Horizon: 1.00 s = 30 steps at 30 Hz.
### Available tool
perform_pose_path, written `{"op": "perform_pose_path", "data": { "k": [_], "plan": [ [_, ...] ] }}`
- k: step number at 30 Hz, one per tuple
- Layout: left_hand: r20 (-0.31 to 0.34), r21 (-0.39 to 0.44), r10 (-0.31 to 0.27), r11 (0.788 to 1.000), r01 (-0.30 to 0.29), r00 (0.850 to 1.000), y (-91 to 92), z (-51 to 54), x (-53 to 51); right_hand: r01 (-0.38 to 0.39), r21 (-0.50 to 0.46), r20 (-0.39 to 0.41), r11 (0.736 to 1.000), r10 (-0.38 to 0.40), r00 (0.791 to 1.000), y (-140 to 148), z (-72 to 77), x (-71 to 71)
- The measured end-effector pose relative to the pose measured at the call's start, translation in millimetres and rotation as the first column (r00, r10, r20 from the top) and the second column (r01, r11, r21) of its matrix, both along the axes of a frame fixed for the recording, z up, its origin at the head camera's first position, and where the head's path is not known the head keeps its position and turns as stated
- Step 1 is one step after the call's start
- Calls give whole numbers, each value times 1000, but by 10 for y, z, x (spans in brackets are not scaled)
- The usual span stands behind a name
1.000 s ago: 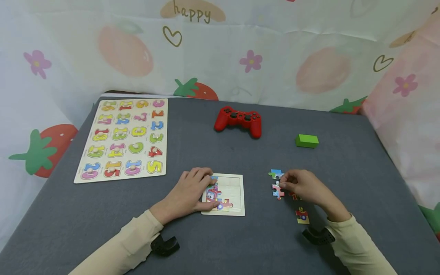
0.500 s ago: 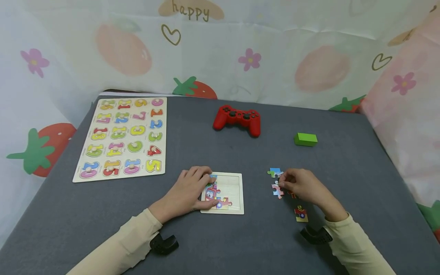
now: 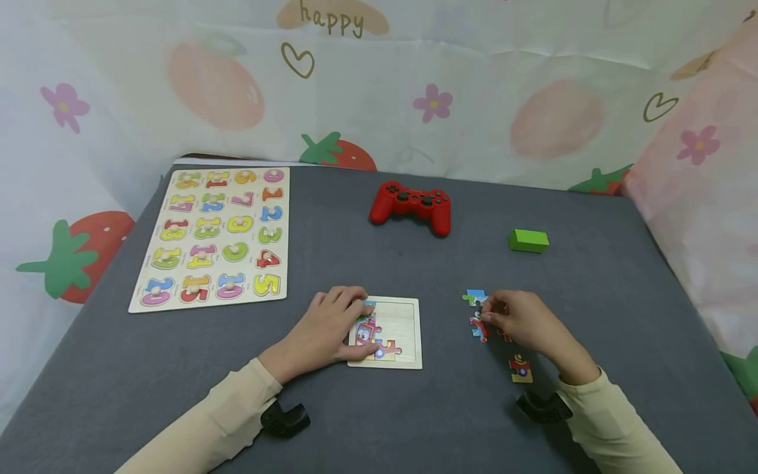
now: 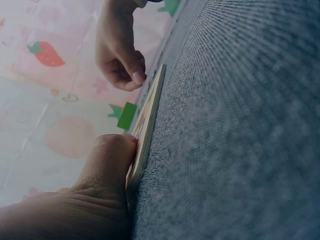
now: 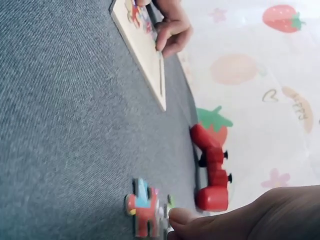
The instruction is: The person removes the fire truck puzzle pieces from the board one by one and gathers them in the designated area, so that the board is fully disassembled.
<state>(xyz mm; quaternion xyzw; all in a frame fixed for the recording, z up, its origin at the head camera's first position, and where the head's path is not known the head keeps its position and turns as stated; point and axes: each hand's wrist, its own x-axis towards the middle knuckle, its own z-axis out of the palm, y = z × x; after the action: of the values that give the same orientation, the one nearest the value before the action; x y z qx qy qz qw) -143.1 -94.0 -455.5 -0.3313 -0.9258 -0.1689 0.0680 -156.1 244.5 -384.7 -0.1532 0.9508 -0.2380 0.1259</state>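
Note:
My left hand [image 3: 322, 332] grips the left side of a small wooden puzzle board [image 3: 405, 322], thumb and fingertips on the pieces fitted along its left and lower parts. These show a pink cartoon vehicle; the hand covers some of them. My right hand [image 3: 527, 322] pinches the edge of a red and light-blue jigsaw piece [image 5: 142, 210] between thumb and fingers, low over the cloth. Just beyond it lies a blue and green piece [image 3: 474, 297]. Another piece [image 3: 505, 334] shows partly from under the right hand. Nearer me is a red and yellow piece [image 3: 521, 369].
A number peg board [image 3: 213, 240] lies at the back left. A red game controller [image 3: 411, 207] sits at the back middle, with a green block [image 3: 529, 241] to its right. A patterned curtain [image 3: 474, 79] hangs behind the grey-covered table [image 3: 379, 421].
The piece at my right fingertips looked pale pink before and now shows stronger red and blue, as if tilted. Both hands stay in nearly the same places; the head view shifts slightly.

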Motion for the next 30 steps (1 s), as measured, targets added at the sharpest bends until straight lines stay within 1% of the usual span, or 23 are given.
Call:
{"op": "perform_pose_path", "data": {
  "k": [4,8,12,15,17,19,21,23,26,30],
  "plan": [
    [10,4,-3,1000,3,1000,-6,-1,0,0,4,-25,1000,0,1000,-69,65,33],
    [16,14,-12,1000,12,1000,-17,3,4,-11,-26,-55,1000,9,998,-204,98,84],
    [17,17,-29,999,29,999,-28,7,1,-53,-62,-86,997,48,995,-436,27,144],
    [25,19,-46,999,45,999,-37,8,-8,-92,-101,-75,991,85,994,-652,-61,204],
    [29,26,-59,998,58,998,-47,5,-15,-133,-122,-68,984,125,990,-792,-119,245],
    [32,33,-75,997,74,997,-56,1,-24,-172,-128,-69,977,164,984,-913,-170,285],
    [32,36,-95,995,94,995,-67,-2,-31,-203,-115,-87,973,193,977,-1007,-213,318],
    [41,32,-112,993,110,993,-78,-3,-37,-207,-98,-101,973,197,975,-1077,-242,343],
    [45,29,-129,991,128,991,-95,-8,-40,-207,-98,-133,973,193,972,-1144,-261,367],
    [52,27,-128,992,127,990,-115,-9,-35,-187,-122,-136,975,170,976,-1192,-269,379]
  ]
}}
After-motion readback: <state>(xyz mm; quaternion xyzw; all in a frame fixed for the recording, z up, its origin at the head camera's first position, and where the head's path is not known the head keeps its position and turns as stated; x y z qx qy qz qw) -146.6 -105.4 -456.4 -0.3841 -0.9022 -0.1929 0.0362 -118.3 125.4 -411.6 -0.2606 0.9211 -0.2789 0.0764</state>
